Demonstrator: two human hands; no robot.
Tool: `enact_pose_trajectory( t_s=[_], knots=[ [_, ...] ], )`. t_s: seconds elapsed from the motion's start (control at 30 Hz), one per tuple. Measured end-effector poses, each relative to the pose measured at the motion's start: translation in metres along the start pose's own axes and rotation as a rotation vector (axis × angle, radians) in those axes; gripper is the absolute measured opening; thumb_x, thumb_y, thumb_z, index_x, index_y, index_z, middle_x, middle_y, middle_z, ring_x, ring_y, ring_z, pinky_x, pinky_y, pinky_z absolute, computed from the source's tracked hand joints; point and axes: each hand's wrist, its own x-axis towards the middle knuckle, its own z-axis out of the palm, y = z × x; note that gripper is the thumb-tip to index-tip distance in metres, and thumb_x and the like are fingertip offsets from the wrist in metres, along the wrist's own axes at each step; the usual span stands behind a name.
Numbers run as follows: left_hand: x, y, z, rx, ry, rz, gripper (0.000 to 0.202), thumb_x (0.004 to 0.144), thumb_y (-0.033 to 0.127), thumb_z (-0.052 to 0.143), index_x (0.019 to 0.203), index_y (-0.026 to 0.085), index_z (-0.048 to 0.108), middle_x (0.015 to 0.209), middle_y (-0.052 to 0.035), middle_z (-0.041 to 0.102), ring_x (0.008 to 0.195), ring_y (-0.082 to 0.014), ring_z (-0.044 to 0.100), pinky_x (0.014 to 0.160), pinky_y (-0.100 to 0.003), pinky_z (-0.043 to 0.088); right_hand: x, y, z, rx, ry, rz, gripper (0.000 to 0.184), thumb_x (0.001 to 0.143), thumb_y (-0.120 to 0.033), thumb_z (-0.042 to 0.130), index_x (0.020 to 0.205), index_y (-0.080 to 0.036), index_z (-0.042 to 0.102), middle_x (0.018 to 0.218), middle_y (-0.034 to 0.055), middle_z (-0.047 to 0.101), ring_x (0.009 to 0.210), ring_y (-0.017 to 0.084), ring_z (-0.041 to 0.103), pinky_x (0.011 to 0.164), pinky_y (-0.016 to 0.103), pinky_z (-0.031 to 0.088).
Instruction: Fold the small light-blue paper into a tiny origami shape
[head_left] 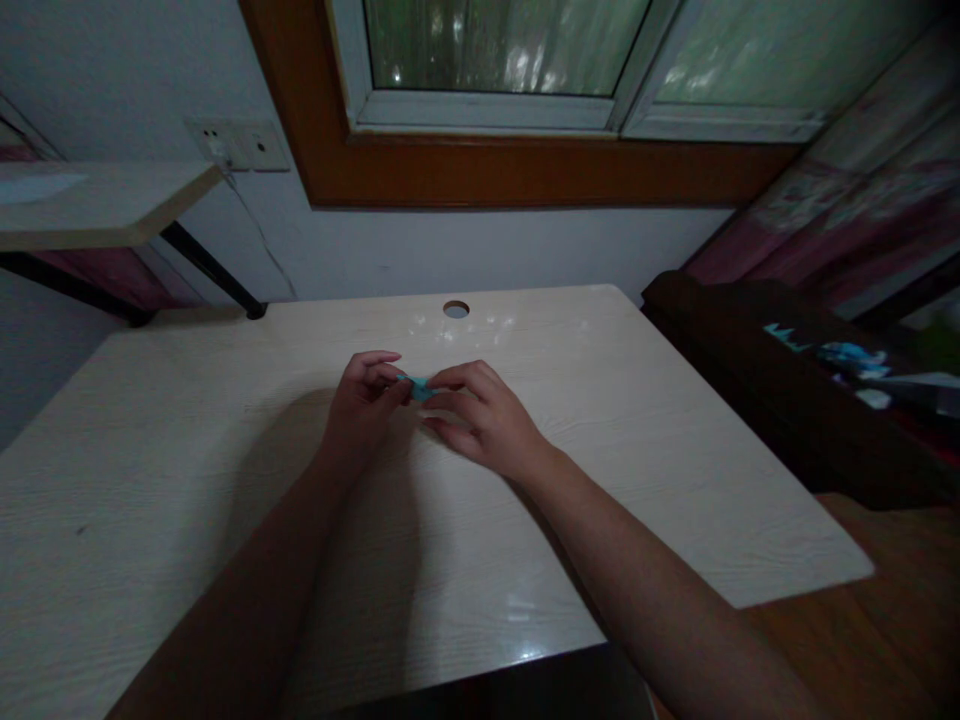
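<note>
A small turquoise folded piece (421,389), paper-like with pointed corners, is between my hands over the middle of the table (480,520). My left hand (366,395) pinches its left end between thumb and fingers. At its right end, the fingertips of my right hand (484,410) close on the piece from above and from the side. Both hands are low over the table top, and the fingers cover part of the piece, so its full shape is hidden.
A round cable hole (456,310) lies near the table's back edge. At the left, a raised shelf (112,210) stands on black legs. Beyond the right edge, several turquoise and white things (855,358) lie on a dark surface. A window (495,60) is behind.
</note>
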Motion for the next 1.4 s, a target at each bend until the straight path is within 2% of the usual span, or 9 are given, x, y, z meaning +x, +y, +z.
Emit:
enact_pose_trajectory(
  t_s=[0.13, 0.3, 0.6, 0.77, 0.9, 1.23, 1.4],
  knots=[
    [-0.002, -0.001, 0.0, 0.061, -0.032, 0.01, 0.035, 0.076, 0.025, 0.078, 0.105, 0.02, 0.058, 0.078, 0.0013, 0.067, 0.068, -0.0122, 0.065, 0.064, -0.023, 0.052, 0.001, 0.0, 0.001, 0.065, 0.104, 0.087, 0.018, 0.091, -0.023, 0.061, 0.109, -0.023, 0.063, 0.108, 0.0091, 0.064, 0.102, 0.022, 0.059, 0.089, 0.042, 0.051],
    [-0.005, -0.001, 0.002, 0.093, -0.085, 0.01, 0.032, 0.078, 0.026, 0.077, 0.104, 0.021, 0.06, 0.081, -0.0005, 0.069, 0.072, -0.0137, 0.067, 0.064, -0.025, 0.052, 0.001, 0.0, 0.006, 0.118, 0.093, 0.182, 0.015, 0.096, -0.021, 0.054, 0.107, -0.022, 0.065, 0.099, 0.008, 0.065, 0.094, 0.019, 0.06, 0.084, 0.036, 0.052],
    [0.0, 0.006, 0.005, -0.025, -0.094, -0.059, 0.033, 0.079, 0.025, 0.076, 0.106, 0.019, 0.059, 0.072, 0.0012, 0.07, 0.064, -0.0132, 0.066, 0.063, -0.026, 0.053, -0.001, 0.002, 0.01, 0.215, 0.137, 0.272, 0.018, 0.096, -0.02, 0.055, 0.106, -0.023, 0.069, 0.097, 0.0064, 0.068, 0.092, 0.017, 0.063, 0.081, 0.032, 0.053],
    [0.002, 0.0, 0.001, -0.052, -0.089, -0.15, 0.022, 0.077, 0.028, 0.077, 0.094, 0.018, 0.066, 0.074, -0.001, 0.071, 0.066, -0.0137, 0.067, 0.065, -0.027, 0.056, 0.0, 0.003, 0.011, 0.274, 0.154, 0.285, 0.02, 0.096, -0.02, 0.056, 0.107, -0.024, 0.072, 0.097, 0.0062, 0.069, 0.091, 0.016, 0.064, 0.08, 0.031, 0.053],
    [0.001, 0.0, 0.001, -0.048, -0.085, -0.156, 0.019, 0.076, 0.029, 0.078, 0.088, 0.017, 0.069, 0.074, -0.0019, 0.07, 0.067, -0.014, 0.067, 0.067, -0.028, 0.057, 0.0, 0.003, 0.012, 0.326, 0.168, 0.293, 0.021, 0.095, -0.019, 0.058, 0.106, -0.026, 0.074, 0.097, 0.0054, 0.069, 0.091, 0.015, 0.065, 0.081, 0.031, 0.054],
    [0.0, -0.001, 0.0, -0.001, -0.075, -0.134, 0.018, 0.076, 0.029, 0.078, 0.088, 0.018, 0.072, 0.077, -0.0024, 0.071, 0.07, -0.0144, 0.067, 0.069, -0.028, 0.055, -0.001, 0.006, 0.013, 0.381, 0.173, 0.292, 0.021, 0.092, -0.021, 0.061, 0.106, -0.03, 0.075, 0.098, 0.0046, 0.068, 0.091, 0.016, 0.064, 0.081, 0.032, 0.054],
    [0.0, 0.001, 0.0, 0.04, -0.082, -0.083, 0.022, 0.077, 0.028, 0.077, 0.095, 0.019, 0.069, 0.076, -0.0012, 0.07, 0.07, -0.0139, 0.067, 0.069, -0.026, 0.054, 0.001, 0.004, 0.013, 0.479, 0.173, 0.35, 0.016, 0.09, -0.022, 0.064, 0.099, -0.027, 0.076, 0.098, 0.0049, 0.068, 0.092, 0.016, 0.064, 0.082, 0.032, 0.053]
  ],
)
